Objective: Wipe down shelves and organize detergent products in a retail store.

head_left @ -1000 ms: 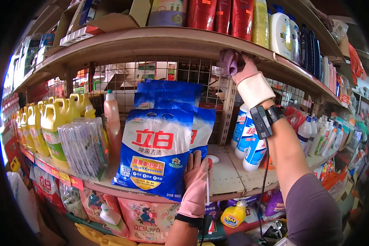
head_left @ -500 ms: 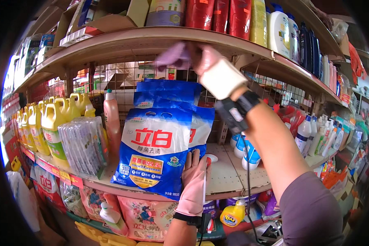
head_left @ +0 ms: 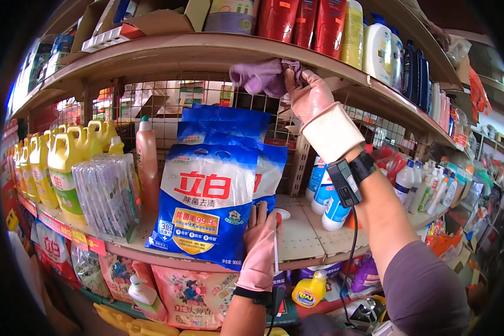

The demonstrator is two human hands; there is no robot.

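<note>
My right hand, in a pink glove with a white cuff, is raised to the underside of the upper shelf. Its fingers are closed on a crumpled purple cloth, which touches or nearly touches the shelf's lower edge. Lower down, my left hand, also in a pink glove, rests with fingers stretched out against the lower right side of a blue-and-white bag of washing powder. The bag leans back on more bags of the same kind. Beside the left hand lies a small white round-ended thing, partly hidden.
Yellow jugs, packs of toothbrushes and a pink bottle stand left on the middle shelf. Blue-and-white bottles are at right. Shampoo bottles line the upper shelf. A black cable hangs from my right wrist.
My right hand and the purple cloth have shifted right along the underside of the upper shelf. My left hand stays against the bag, and the whole view has moved slightly.
</note>
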